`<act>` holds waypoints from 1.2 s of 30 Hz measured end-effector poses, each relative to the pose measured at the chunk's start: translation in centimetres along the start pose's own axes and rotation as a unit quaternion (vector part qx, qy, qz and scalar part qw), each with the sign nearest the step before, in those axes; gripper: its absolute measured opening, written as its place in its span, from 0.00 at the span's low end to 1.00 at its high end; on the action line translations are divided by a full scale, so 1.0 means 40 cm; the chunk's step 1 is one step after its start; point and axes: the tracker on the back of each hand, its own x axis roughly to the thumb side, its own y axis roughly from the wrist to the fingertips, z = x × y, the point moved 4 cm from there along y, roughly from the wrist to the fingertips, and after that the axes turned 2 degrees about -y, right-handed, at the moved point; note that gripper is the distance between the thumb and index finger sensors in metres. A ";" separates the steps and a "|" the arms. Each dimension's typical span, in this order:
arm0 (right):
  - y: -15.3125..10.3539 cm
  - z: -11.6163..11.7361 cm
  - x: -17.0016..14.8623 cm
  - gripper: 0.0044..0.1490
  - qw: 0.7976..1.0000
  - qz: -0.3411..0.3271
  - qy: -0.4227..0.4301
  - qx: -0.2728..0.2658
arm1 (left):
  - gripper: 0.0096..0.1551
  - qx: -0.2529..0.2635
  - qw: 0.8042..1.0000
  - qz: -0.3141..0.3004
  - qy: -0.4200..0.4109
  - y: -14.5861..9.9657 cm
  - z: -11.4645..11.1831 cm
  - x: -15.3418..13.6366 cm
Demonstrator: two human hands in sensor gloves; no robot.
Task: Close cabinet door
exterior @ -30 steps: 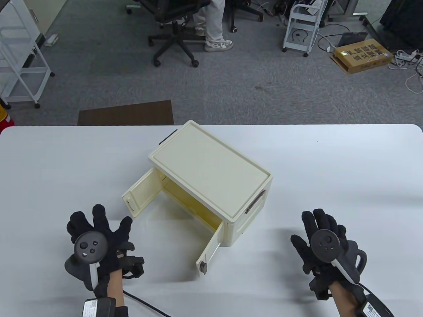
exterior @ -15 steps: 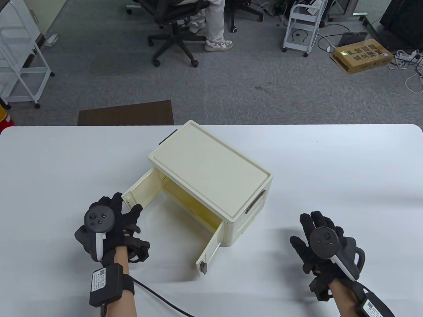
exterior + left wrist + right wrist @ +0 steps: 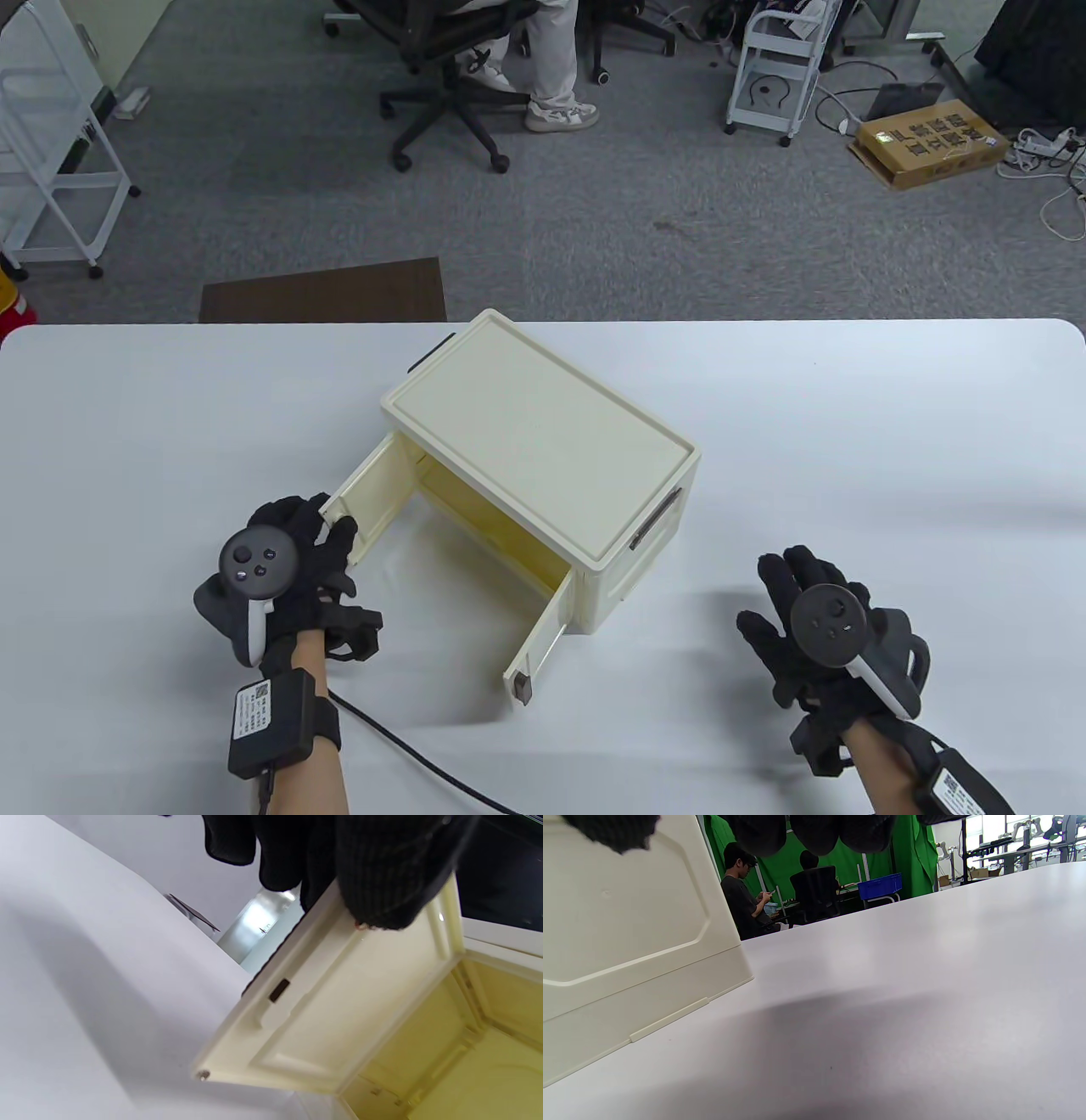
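Table view: cream cabinet (image 3: 543,458) at frame centre on the white bench (image 3: 848,441), both doors swung open. The left hand (image 3: 293,556), lower left, grips the free edge of the left door (image 3: 369,501) — its fingertips hidden behind the panel. The right door (image 3: 539,641) stands untouched. The right hand (image 3: 819,628), lower right, fingers spread wide, holds nothing; whether it touches the bench cannot be told.

Left wrist view: gloved fingers (image 3: 382,870) at top, clamped over the door's edge (image 3: 339,1001); the yellowish interior (image 3: 488,1052) is cut off at right.

Right wrist view: blurred fingertips (image 3: 818,832) along the top edge; cabinet side wall (image 3: 628,942) at left — partly cropped.
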 end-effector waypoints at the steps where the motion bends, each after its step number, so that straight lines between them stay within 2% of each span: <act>1: 0.000 0.001 0.000 0.54 1.000 -0.001 0.001 0.001 | 0.32 -0.007 1.000 -0.008 0.010 0.000 0.001 0.004; 19: 0.001 0.009 0.001 0.54 1.000 0.000 0.014 0.022 | 0.34 -0.048 0.996 -0.059 0.051 -0.018 -0.025 0.051; 27: 0.001 0.010 0.000 0.54 1.000 0.000 0.017 0.025 | 0.34 -0.087 0.990 -0.081 0.074 -0.023 -0.051 0.082; 32: 0.002 0.010 -0.002 0.54 0.999 0.002 0.018 0.027 | 0.34 -0.082 0.989 -0.092 0.077 -0.027 -0.064 0.091; 36: 0.003 0.009 -0.003 0.54 0.999 0.004 0.018 0.028 | 0.34 -0.096 0.987 -0.105 0.079 -0.028 -0.080 0.104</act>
